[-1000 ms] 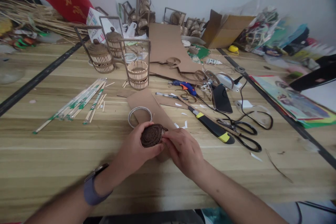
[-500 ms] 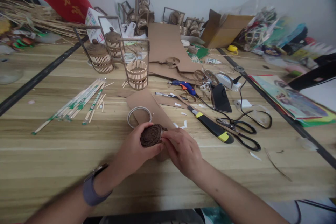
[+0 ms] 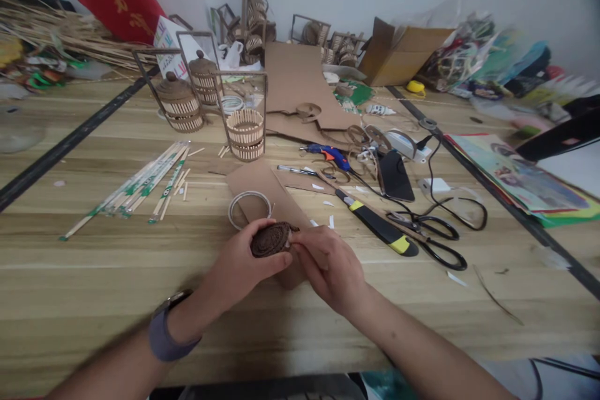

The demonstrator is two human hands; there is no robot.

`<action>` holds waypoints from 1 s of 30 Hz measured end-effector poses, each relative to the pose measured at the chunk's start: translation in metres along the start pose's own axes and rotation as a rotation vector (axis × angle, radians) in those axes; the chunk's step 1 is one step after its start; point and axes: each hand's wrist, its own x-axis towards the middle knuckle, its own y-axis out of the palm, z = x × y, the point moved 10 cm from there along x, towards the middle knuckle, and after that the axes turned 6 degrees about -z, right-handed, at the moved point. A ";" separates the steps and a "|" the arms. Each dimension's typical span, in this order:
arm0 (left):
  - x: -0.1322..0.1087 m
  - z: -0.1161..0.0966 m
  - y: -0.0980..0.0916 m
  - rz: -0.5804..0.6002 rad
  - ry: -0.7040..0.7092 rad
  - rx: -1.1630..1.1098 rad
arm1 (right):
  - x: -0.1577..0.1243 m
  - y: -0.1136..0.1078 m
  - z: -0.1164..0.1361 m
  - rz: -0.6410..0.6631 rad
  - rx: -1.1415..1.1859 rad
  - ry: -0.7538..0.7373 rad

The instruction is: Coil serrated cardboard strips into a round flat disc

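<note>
A tight coil of brown corrugated cardboard strip sits in my left hand, thumb along its near side and fingers around its far side. At the coil's right edge my right hand pinches with thumb and index finger. A small pale bit shows at those fingertips; I cannot make out what it is. Beneath both hands lies a flat cardboard strip, partly hidden. Just beyond my left hand, a roll of double-sided tape rests partly on that strip.
Right of my hands are a utility knife, scissors, a hot glue gun and a phone. Packaged chopsticks lie left. Small handled wooden buckets and a large cardboard sheet stand or lie farther back.
Both hands stay in nearly the same place. The coil tilts slightly, and my right fingertips shift a little along its right edge.
</note>
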 end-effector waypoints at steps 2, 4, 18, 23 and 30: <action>0.000 0.000 0.000 0.001 0.001 0.001 | -0.001 -0.001 0.000 -0.003 0.031 -0.003; 0.000 -0.001 0.000 -0.003 0.002 0.019 | -0.001 0.000 0.000 0.009 0.045 -0.004; 0.000 -0.004 -0.006 -0.081 0.005 0.091 | 0.002 0.004 0.009 0.042 -0.050 -0.107; 0.000 0.001 -0.003 -0.056 -0.020 0.107 | -0.002 0.006 0.007 0.060 -0.058 -0.108; -0.001 -0.001 -0.001 -0.025 -0.006 0.141 | -0.006 0.012 0.003 0.100 -0.034 -0.090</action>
